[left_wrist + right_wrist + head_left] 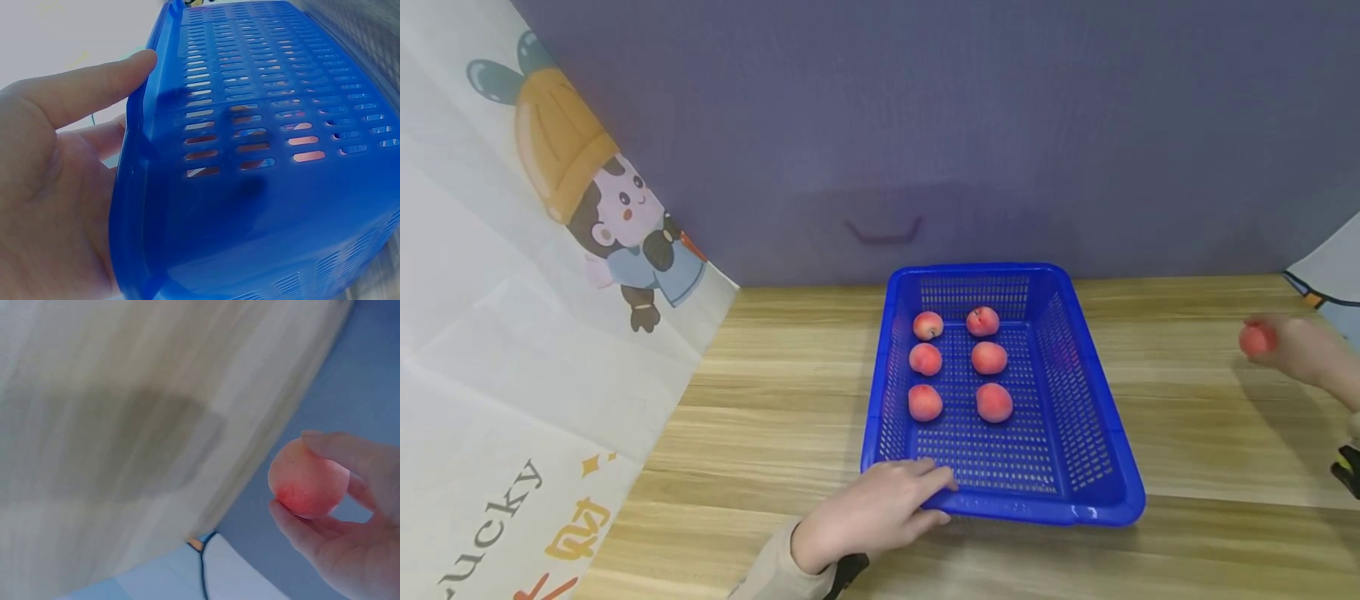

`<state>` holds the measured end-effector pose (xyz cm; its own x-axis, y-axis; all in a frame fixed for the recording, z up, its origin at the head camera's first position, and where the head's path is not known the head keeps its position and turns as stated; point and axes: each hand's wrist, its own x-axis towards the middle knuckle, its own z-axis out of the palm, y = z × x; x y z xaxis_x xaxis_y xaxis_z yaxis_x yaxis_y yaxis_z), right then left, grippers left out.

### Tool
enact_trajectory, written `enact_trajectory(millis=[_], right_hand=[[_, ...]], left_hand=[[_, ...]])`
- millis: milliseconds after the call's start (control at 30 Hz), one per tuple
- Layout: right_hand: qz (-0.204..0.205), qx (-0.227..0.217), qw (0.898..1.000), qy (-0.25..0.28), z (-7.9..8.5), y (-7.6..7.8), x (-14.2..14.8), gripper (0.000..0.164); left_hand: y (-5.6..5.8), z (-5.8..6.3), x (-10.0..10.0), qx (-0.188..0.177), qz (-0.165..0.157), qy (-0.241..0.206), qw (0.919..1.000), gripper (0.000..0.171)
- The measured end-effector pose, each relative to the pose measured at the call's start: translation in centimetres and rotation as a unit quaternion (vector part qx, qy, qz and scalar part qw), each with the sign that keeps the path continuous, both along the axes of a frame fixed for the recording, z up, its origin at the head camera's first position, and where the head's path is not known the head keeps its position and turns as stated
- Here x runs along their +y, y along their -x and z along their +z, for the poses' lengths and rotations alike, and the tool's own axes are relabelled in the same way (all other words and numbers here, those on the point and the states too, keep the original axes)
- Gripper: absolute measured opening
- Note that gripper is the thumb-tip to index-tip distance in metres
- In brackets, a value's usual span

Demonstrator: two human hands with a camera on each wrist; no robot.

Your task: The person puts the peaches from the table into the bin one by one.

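Observation:
A blue plastic basket [1116,467] with slotted walls stands on the wooden table. Inside it, toward the left and middle, several pinkish-red peaches lie in two columns, one of them a peach [994,402] nearest the front right. My left hand [883,508] grips the basket's front rim, thumb on the outside and fingers over the edge; the left wrist view shows the rim [134,144] between thumb and fingers. Off to the right, above the table, my right hand [1303,350] holds another peach [309,478] between thumb and fingertips, apart from the basket.
Behind the basket rises a grey-purple panel [1000,150]. A white sheet with a cartoon figure [625,208] hangs along the left side. Another printed sheet [1333,267] borders the right edge. Wooden table surface [775,375] extends on both sides of the basket.

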<state>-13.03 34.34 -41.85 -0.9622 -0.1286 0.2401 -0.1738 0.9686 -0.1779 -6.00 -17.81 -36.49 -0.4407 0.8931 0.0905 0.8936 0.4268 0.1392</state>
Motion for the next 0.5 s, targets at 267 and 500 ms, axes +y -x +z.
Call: enact_trajectory(millis=[267, 500], right_hand=[[0.004, 0.003, 1.000, 0.000, 2.3, 0.5, -1.9, 0.045], [-0.013, -0.019, 1.000, -0.021, 4.1, 0.9, -3.9, 0.047]], left_hand=[[0.0, 0.0, 0.1, 0.003, -0.002, -0.005, 1.0000, 0.019], [0.0, -0.1, 0.0, 0.000, 0.003, -0.001, 1.0000, 0.019]])
